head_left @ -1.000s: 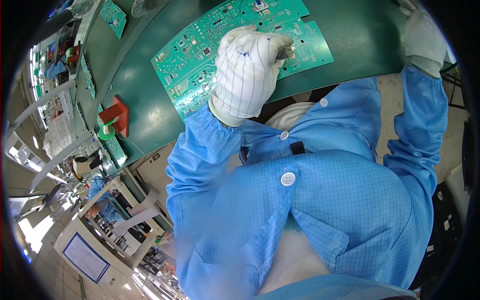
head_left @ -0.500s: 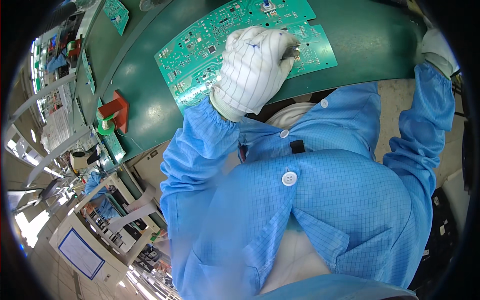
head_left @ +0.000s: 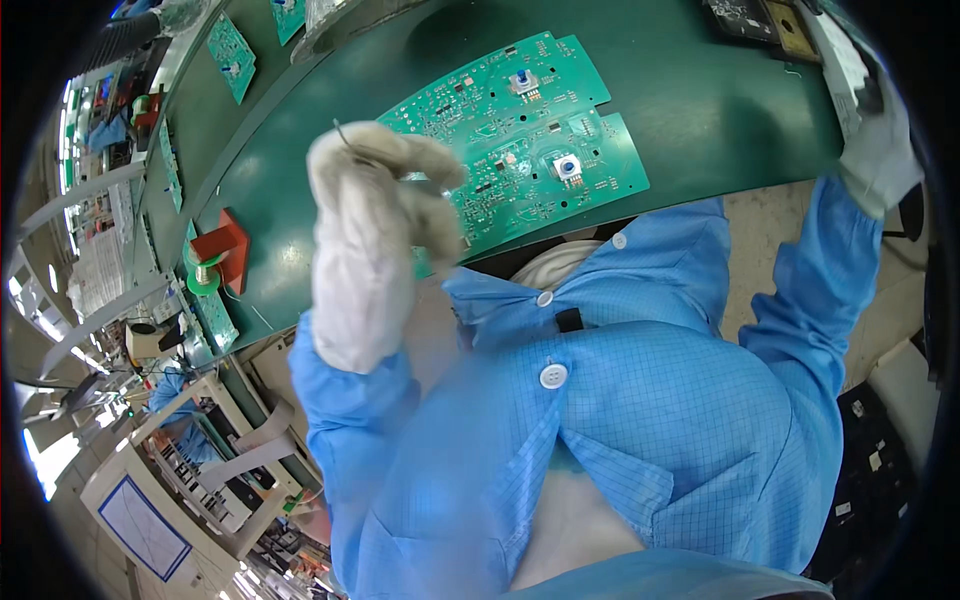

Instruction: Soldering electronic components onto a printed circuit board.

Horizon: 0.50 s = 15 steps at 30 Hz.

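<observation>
My left hand (head_left: 375, 235), in a white glove, is raised over the near-left part of a green circuit board panel (head_left: 590, 110). Its fingers are curled inward; what they hold, if anything, cannot be made out. A thin dark line shows at its knuckles. On the panel stand two components with blue-topped shafts, one (head_left: 523, 82) farther back and one (head_left: 567, 167) nearer me. My right hand (head_left: 880, 150), also gloved, is at the far right beside a pale, upright edge (head_left: 840, 75). Its fingers are blurred and partly hidden near the picture's rim.
A red stand (head_left: 232, 250) with a green spool (head_left: 203, 275) sits at the table's left. Smaller green boards (head_left: 232, 58) lie beyond a raised strip. A dark box (head_left: 742, 20) is at the back right, and a clear round container (head_left: 340, 25) at the back.
My left hand has drawn back left from the panel, uncovering the nearer blue-topped component. In view, the panel sits slightly lower and more left. My right hand appears lower in the picture.
</observation>
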Each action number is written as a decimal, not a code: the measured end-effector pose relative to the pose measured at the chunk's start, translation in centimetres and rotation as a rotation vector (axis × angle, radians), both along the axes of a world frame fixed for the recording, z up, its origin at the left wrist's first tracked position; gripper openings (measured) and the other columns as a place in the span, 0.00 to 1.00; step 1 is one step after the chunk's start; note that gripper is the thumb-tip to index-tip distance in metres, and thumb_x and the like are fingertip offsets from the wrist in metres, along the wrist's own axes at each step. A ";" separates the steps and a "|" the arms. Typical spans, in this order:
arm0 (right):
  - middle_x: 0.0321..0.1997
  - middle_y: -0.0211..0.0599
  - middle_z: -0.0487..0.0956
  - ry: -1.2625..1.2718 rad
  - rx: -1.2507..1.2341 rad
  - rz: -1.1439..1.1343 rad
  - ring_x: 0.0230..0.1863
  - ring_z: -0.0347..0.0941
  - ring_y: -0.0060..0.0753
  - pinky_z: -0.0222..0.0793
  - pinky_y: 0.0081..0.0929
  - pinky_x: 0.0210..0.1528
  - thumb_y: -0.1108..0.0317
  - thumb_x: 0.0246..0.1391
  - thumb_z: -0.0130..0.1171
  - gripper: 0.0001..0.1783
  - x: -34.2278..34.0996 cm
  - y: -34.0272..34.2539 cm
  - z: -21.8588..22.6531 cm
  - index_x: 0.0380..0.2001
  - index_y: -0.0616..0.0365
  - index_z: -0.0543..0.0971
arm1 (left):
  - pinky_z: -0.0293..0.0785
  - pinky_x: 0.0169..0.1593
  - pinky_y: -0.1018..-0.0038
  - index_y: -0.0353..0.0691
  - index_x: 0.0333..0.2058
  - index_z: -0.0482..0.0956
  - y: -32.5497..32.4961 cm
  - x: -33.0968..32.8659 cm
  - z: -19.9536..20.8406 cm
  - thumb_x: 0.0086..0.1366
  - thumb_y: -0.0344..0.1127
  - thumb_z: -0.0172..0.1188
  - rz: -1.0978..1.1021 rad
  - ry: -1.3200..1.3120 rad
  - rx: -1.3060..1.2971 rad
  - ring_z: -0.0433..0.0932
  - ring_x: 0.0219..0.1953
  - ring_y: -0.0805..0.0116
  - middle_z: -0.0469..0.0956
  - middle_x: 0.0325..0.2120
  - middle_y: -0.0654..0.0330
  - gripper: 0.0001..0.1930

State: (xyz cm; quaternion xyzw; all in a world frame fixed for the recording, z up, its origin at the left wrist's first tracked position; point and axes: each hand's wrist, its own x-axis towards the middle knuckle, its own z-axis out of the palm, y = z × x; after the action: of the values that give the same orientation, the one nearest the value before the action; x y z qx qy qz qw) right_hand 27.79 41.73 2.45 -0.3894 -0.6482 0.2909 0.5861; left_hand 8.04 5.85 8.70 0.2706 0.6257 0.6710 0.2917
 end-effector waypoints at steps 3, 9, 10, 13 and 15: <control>0.42 0.40 0.81 -0.094 0.132 0.219 0.42 0.79 0.31 0.77 0.26 0.45 0.69 0.61 0.59 0.14 -0.9 -6.4 -1.5 0.49 0.59 0.80 | 0.74 0.33 0.74 0.38 0.39 0.75 0.4 -3.0 2.1 0.69 0.34 0.53 -0.112 0.876 -0.405 0.78 0.27 0.68 0.80 0.33 0.55 0.06; 0.37 0.33 0.78 0.036 -0.308 0.727 0.31 0.71 0.16 0.68 0.16 0.34 0.80 0.54 0.62 0.13 -4.8 -15.5 -3.6 0.44 0.60 0.78 | 0.77 0.34 0.66 0.42 0.36 0.79 5.0 -5.0 2.1 0.66 0.33 0.56 -0.069 1.089 -0.628 0.81 0.33 0.54 0.81 0.31 0.56 0.05; 0.36 0.34 0.78 -0.022 -0.270 0.724 0.31 0.71 0.16 0.68 0.16 0.34 0.81 0.54 0.62 0.13 -5.1 -15.9 -3.7 0.44 0.61 0.78 | 0.75 0.33 0.67 0.39 0.34 0.75 5.8 -5.0 2.0 0.63 0.32 0.59 -0.015 1.061 -0.680 0.79 0.29 0.54 0.79 0.27 0.53 0.04; 0.34 0.35 0.78 -0.062 -0.138 0.752 0.29 0.71 0.16 0.68 0.16 0.32 0.82 0.52 0.63 0.13 -5.6 -16.1 -3.9 0.42 0.62 0.78 | 0.75 0.32 0.64 0.35 0.30 0.74 7.6 -5.1 1.7 0.61 0.33 0.61 -0.003 1.146 -0.727 0.78 0.26 0.50 0.76 0.22 0.47 0.07; 0.35 0.36 0.81 -0.141 -0.170 0.704 0.33 0.81 0.31 0.78 0.25 0.37 0.75 0.47 0.70 0.14 -5.6 -16.0 -4.1 0.38 0.58 0.79 | 0.75 0.33 0.61 0.36 0.30 0.76 8.5 -5.4 1.4 0.60 0.36 0.61 -0.061 1.233 -0.747 0.79 0.27 0.48 0.77 0.21 0.46 0.09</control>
State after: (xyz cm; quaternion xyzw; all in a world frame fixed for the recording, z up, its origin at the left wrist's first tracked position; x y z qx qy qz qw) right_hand 22.17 25.69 -1.69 -0.2088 -0.7549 0.5001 0.3693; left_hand 2.68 14.37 10.06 0.4997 0.8562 0.1290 -0.0228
